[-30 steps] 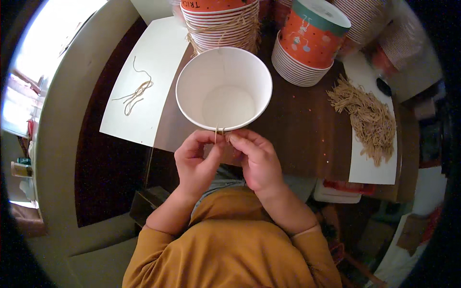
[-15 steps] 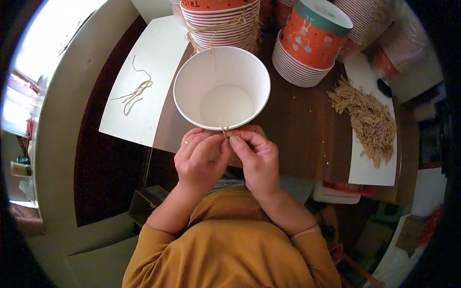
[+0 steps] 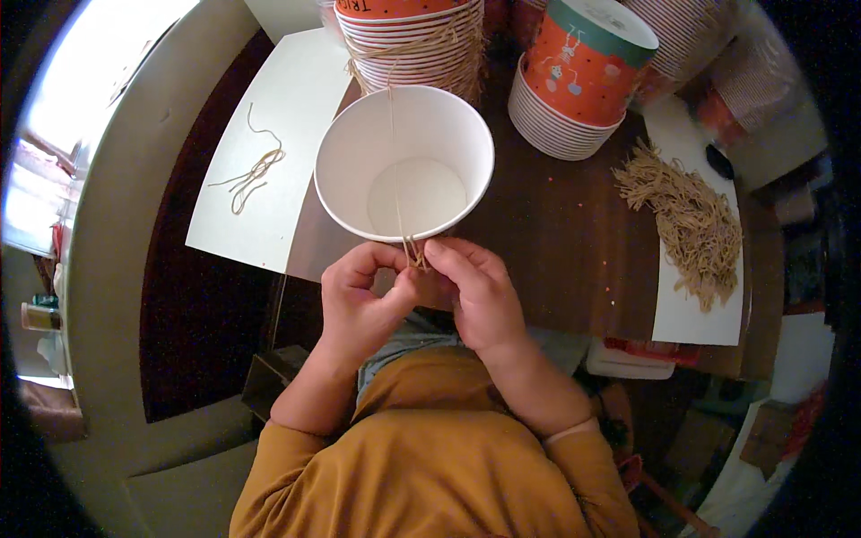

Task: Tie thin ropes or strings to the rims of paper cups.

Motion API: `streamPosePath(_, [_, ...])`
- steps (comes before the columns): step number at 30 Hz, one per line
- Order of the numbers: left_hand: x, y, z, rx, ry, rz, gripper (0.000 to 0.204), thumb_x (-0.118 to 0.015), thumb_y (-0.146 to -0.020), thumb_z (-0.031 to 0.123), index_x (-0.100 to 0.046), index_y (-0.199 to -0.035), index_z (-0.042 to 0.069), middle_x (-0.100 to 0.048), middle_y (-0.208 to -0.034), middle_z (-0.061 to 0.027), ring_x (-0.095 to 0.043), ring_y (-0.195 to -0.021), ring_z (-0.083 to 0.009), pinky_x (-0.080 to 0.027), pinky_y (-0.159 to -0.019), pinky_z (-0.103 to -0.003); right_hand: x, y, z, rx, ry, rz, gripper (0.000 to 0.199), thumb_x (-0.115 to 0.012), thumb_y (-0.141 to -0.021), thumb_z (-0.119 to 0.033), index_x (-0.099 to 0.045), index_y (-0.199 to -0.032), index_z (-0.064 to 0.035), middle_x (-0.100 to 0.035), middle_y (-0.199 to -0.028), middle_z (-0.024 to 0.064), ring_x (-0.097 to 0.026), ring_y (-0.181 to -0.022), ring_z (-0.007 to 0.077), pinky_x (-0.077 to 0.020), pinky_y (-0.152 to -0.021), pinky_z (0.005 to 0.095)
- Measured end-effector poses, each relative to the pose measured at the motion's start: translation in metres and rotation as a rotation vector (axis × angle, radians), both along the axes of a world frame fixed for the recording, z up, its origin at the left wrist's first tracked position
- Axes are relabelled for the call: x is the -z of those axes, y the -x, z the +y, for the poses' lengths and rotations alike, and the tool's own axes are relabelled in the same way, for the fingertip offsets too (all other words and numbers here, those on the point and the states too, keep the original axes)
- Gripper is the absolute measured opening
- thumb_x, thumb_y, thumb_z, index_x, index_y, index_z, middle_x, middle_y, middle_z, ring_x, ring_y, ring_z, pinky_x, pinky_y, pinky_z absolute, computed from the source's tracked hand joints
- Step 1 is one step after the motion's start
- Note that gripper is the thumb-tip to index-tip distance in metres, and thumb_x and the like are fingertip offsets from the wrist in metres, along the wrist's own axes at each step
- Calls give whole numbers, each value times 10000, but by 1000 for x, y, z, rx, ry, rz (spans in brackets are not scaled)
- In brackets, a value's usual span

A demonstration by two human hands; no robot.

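A round paper bucket (image 3: 336,170), white inside, stands at the table's near edge with its mouth tilted toward me. A tan paper cord (image 3: 397,179) runs across its mouth from the far rim to the near rim, where several short strands bunch together. My left hand (image 3: 363,291) pinches the strands just below the near rim, thumb against forefinger. Beside it, my right hand (image 3: 484,291) presses its thumb on the same strands against the bucket's rim. The fingertips under the rim are partly hidden.
Behind stands a stack of nested buckets (image 3: 413,54) draped with cord. An upturned orange-and-green bucket (image 3: 578,76) tops another stack at the right. A heap of tan cords (image 3: 691,224) lies on a white board (image 3: 691,323); loose cord (image 3: 256,170) lies on the left board (image 3: 233,224).
The bucket has shifted slightly left. The cord, earlier loose at both rims, is now stretched across the mouth. My left fingers have moved a little, opening a gap between thumb and forefinger.
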State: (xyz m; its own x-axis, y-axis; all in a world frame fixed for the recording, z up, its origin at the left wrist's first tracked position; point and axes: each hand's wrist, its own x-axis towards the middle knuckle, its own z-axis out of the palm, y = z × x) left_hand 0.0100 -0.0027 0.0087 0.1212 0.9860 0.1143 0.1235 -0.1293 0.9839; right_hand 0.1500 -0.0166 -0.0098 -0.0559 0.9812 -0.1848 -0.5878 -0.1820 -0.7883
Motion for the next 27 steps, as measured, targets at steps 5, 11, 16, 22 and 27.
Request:
streamPosePath(5, [-1, 5, 3, 6, -189, 229, 56, -639, -758, -7, -599, -793, -24, -655, -775, -22, -592, -747, -72, -483, -688, -226, -1, 8, 4, -20, 107, 144, 215, -600, -877, -197, -683, -981, -28, -676, -928, 23, -599, -871, 102, -449, -821, 248])
streamPosePath(11, [-1, 14, 4, 85, 61, -204, 47, -617, -779, -14, -584, -811, -8, -626, -797, -11, -563, -728, -64, -465, -667, -213, 9, 0, 8, -47, 102, 241, 182, -607, -846, -169, -673, -966, -49, -665, -929, 21, -596, -853, 122, -448, -820, 256])
streamPosePath(16, [8, 21, 10, 208, 72, -339, 55, -605, -800, -24, -571, -834, 3, -615, -837, -7, -550, -760, -62, -449, -699, -207, -5, 9, 8, 27, 78, 92, 160, -570, -917, -198, -639, -965, -62, -607, -845, -32, -457, -702, 55, -388, -652, 210])
streamPosePath(22, [12, 19, 12, 271, -17, -351, 55, -607, -812, -18, -563, -835, 4, -615, -864, -29, -557, -799, -86, -449, -738, -223, 2, 4, 6, 23, 23, -15, 225, -558, -944, -280, -631, -968, -68, -595, -848, -39, -439, -704, 47, -369, -650, 193])
streamPosePath(27, [17, 20, 15, 290, -57, -402, 59, -612, -812, -13, -557, -825, 5, -619, -882, -44, -562, -803, -97, -452, -746, -231, 2, 5, 7, 36, -16, -68, 237, -560, -946, -298, -633, -975, -75, -592, -848, -47, -453, -713, 49, -382, -652, 201])
